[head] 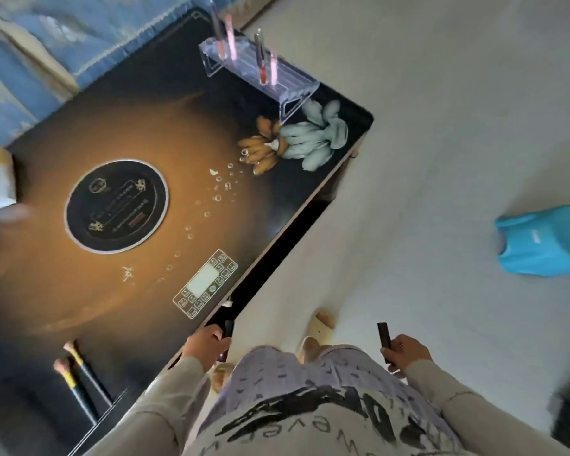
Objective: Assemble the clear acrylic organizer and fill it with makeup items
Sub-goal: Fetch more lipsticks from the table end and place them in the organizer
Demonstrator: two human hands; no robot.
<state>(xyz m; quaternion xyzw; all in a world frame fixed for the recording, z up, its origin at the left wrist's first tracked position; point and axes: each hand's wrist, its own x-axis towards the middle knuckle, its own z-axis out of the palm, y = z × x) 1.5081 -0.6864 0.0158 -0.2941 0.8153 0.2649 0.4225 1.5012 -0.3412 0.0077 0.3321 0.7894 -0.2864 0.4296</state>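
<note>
Right hand [405, 352]: fingers curled round the lower part of a dark slim tube [383, 339], whose top stands clear above the fist. Position: 5 o'clock in the view, over the floor, well apart from the table [178, 126].

Left hand [204, 345]: closed round a second dark item [228, 328] at 6 to 7 o'clock, just at the table's near edge. Only the item's upper end shows, so its type cannot be told.

The clear acrylic organizer [297, 88] stands assembled at 12 o'clock, on the far corner of the table. Several lip gloss tubes [231, 37] stand upright in it, and part of the rack looks unfilled.

Two makeup brushes [79, 373] lie at 8 o'clock on the near end of the table. A blue stool [547, 241] sits on the floor at 3 o'clock.

Assessment: the filling step is in hand, with assembly apparently complete. The next move calls for carrying both held items to the far corner and lowering each upright into a free slot, without knocking the tubes already standing there.
</note>
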